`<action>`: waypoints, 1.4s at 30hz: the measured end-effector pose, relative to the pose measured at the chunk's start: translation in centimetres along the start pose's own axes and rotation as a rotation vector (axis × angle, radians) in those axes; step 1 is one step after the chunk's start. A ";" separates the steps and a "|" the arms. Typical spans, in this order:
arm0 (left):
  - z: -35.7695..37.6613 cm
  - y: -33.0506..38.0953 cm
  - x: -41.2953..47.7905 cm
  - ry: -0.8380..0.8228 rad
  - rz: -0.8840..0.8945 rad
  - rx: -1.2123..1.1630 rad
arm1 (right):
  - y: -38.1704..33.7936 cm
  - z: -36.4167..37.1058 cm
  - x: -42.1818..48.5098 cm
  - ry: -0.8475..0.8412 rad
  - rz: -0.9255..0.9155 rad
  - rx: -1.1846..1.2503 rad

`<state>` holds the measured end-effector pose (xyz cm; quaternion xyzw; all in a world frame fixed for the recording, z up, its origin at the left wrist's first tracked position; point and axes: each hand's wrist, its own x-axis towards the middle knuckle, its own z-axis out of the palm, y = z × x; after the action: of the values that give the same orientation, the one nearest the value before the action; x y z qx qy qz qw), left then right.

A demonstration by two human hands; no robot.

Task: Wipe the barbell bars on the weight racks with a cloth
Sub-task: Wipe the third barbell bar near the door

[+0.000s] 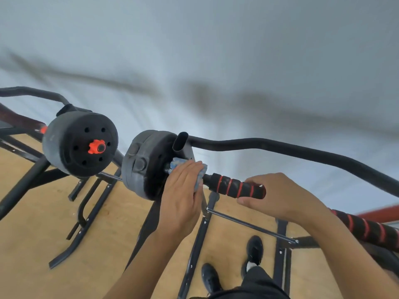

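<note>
Left hand (183, 197): fingers together, bent over the blue cloth (201, 171), clamping it onto the bar (208, 179); thumb hidden, so can't confirm a full wrap. Cloth sits on the bar's bare stretch, touching the inner face of the grey plate (140, 165) just past the fingertips, with a bit of cloth poking out on the far side of the hand. Right hand (280, 197): closed round the black-and-red foam grip (233, 187) on the same bar, fingers over the top, thumb underneath, just beside the left hand with a short run of grip between them. Bar lies across the black rack (198, 238) below both hands. Beyond the hands, a curved black bar (280, 147) runs roughly parallel. Past the plate, well apart from the left hand, a second plate (73, 145) with a red collar (95, 146). Tan floor (32, 234) and black shoes (254, 249) below.
</note>
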<state>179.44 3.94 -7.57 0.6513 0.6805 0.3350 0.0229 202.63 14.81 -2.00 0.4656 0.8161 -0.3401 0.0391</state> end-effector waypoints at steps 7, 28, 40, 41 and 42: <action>-0.9 0.2 0.6 -0.150 0.165 0.109 | -0.3 1.7 -1.2 0.151 -0.024 -0.255; -4.9 0.4 -0.9 -0.187 0.059 0.197 | -1.2 1.2 -2.6 -0.085 0.051 -0.140; -2.0 5.1 -2.4 -0.145 -0.080 0.074 | -1.3 5.4 -4.1 0.402 0.007 -0.526; -2.4 4.9 -2.9 -0.143 -0.042 0.087 | -1.2 5.9 -4.2 0.439 -0.016 -0.556; -3.1 4.3 -3.1 -0.149 0.002 0.114 | -1.1 6.3 -4.2 0.470 -0.038 -0.577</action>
<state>182.23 -0.46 -4.28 0.6753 0.6943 0.2464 0.0358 202.52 7.62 -4.68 0.4856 0.8736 0.0192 -0.0259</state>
